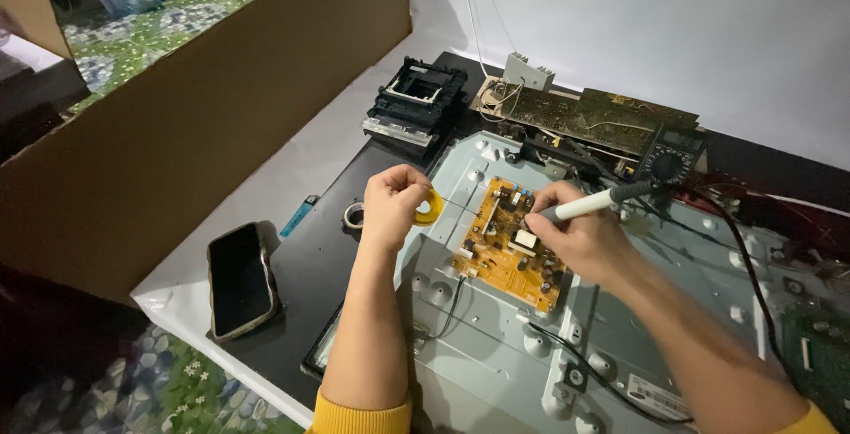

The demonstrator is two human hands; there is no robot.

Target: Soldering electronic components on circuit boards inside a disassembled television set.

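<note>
Nearest, two forearms in yellow cuffs reach up over a grey metal chassis (496, 345) lying on the bench (301, 266). To the left of the left hand, a dark phone (239, 279) lies face up, and a small tape ring (354, 215) sits just beside that hand. The left hand (394, 204) is pinched shut on a yellow solder spool (428, 207) — a thin wire runs from it toward the orange circuit board (506, 244) between the hands. The right hand (575, 235) is clamped on a soldering iron (589, 204), its tip down at the board. Beyond the hands sit a multimeter (668, 158), a green circuit board (589, 117) and a black plastic frame (416, 102).
</note>
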